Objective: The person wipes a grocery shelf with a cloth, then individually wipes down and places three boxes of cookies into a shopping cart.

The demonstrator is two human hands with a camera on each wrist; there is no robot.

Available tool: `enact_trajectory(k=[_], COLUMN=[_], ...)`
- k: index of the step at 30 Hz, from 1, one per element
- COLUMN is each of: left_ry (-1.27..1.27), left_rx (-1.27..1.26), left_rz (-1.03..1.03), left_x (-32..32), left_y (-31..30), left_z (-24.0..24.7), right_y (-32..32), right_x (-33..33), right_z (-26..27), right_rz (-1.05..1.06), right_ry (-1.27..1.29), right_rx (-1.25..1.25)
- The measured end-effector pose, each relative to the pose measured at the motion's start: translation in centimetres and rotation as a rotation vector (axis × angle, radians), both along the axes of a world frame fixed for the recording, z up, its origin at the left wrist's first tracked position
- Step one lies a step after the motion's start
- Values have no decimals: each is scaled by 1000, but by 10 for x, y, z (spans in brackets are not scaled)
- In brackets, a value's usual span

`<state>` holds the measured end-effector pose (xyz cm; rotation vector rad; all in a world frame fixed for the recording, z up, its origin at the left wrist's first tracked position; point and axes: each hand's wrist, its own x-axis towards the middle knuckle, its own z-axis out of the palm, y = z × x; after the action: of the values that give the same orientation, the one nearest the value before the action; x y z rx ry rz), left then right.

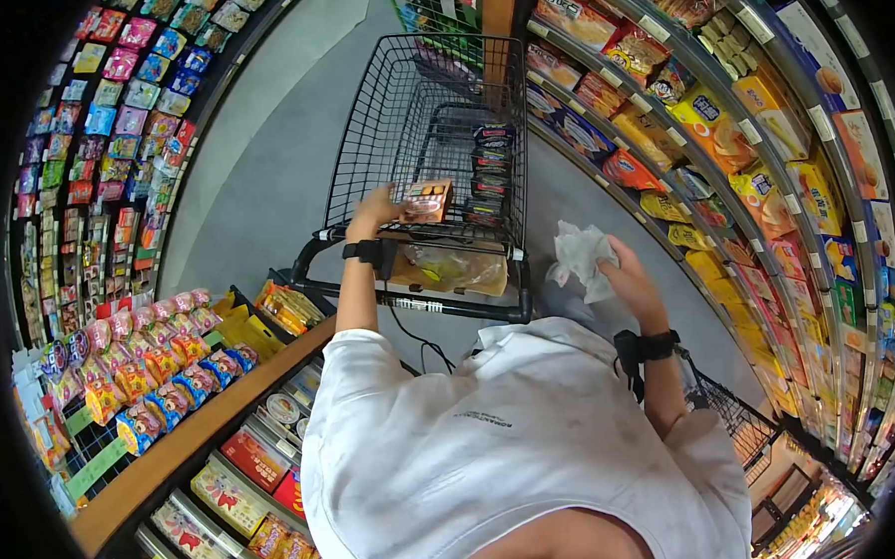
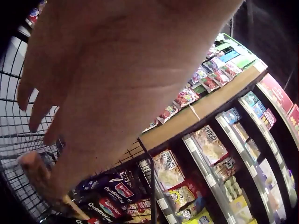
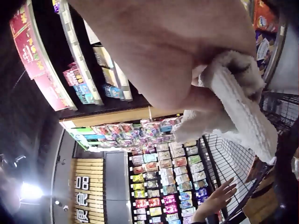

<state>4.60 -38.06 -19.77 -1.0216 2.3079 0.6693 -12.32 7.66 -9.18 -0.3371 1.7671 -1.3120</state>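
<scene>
Over the near end of the black wire shopping cart (image 1: 347,144), my left hand (image 1: 373,212) reaches with its fingers extended and spread. Its fingertips are right at a small orange-brown package (image 1: 427,201). Along the cart's right side runs a row of dark packs of Quadratini wafers (image 1: 493,168); in the left wrist view these wafer packs (image 2: 119,190) show below my hand (image 2: 107,79). My right hand (image 1: 631,281) grips a crumpled white cloth (image 1: 583,257), held to the right of the cart. In the right wrist view the cloth (image 3: 243,102) hangs from my fingers.
Beneath the basket, the cart's lower level holds a clear plastic bag (image 1: 452,269) in a cardboard tray. Curved shelves of packaged food (image 1: 700,119) rise on the right. Snack bags (image 1: 162,367) top a wooden-edged display at left. Another cart (image 1: 733,407) stands behind, at right.
</scene>
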Motion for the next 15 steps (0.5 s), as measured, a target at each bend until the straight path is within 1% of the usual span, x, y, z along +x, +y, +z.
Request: enact_trajectory(k=[1, 2, 3, 5, 6, 7, 8, 9, 10, 12, 13, 14, 15], left_ry=[9, 22, 6, -69, -95, -95, -121, -141, -137, -65, -54, -54, -62], left_rx=[-183, -333, -446, -632, -752, -759, -520, -279, -280, -412, -385, -387, -334], left_rz=[-29, 24, 110, 241, 309, 323, 338, 345, 350, 295, 328, 346, 367], left_x=[14, 35, 50, 96, 113, 118, 121, 122, 126, 133, 135, 139, 144], left_y=[-14, -23, -27, -46, -48, -48, -49, -49, -47, -34, -29, -23, -16], left_z=[-7, -14, -6, -26, -26, -15, 2, 13, 11, 4, 5, 6, 9], right_y=[-4, -6, -10, -22, -25, -27, -26, -24, -38, -66, -68, -69, -69], right_x=[1, 0, -3, -8, -8, -6, -3, 2, 8, 21, 25, 22, 19], right_z=[-14, -26, -32, -41, -54, -78, -108, -146, -118, -64, -64, -66, -67], right_rz=[13, 30, 44, 300, 313, 427, 538, 482, 486, 484, 458, 475, 496], right_ry=[175, 350, 350, 146, 153, 145, 137, -58, -53, -184, -174, -167, -148], right_rx=[100, 197, 198, 325, 318, 301, 286, 192, 192, 356, 356, 356, 377])
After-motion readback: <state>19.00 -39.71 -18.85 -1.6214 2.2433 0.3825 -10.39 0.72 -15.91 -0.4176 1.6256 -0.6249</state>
